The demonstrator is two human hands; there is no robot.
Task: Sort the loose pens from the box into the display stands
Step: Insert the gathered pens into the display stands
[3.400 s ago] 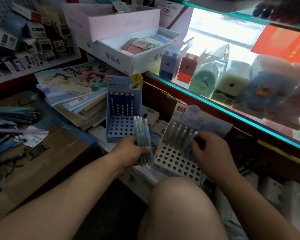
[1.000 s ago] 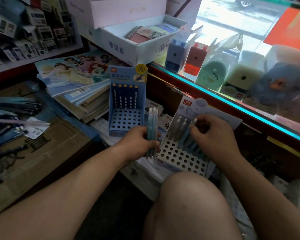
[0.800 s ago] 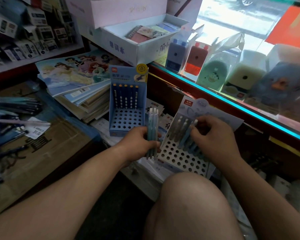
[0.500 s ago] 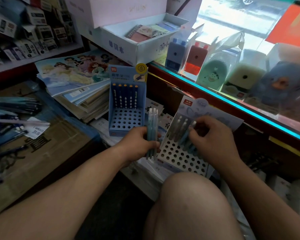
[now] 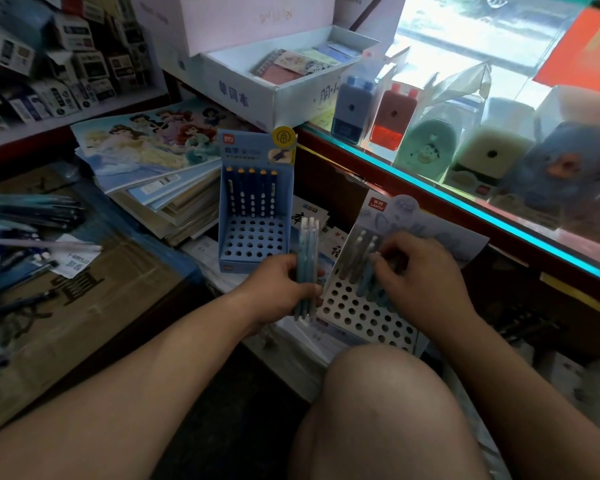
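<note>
Cardboard box (image 5: 94,306) at far left carries loose pens (image 5: 25,216) scattered on its top; further right a blue display stand (image 5: 253,237) holds one back row. Next, the left hand (image 5: 274,289) grips a bundle of pale pens (image 5: 307,265) upright, while the right hand (image 5: 426,285) curls its fingertips onto the standing pens (image 5: 355,252) in the white display stand (image 5: 357,313).

Place: stationery shop.
Counter: packaged plastic pencil sharpeners (image 5: 392,112) are ranged behind a teal-edged glass counter (image 5: 465,206).
Stock: a blue cardboard pen display stand (image 5: 253,233) is kept.
</note>
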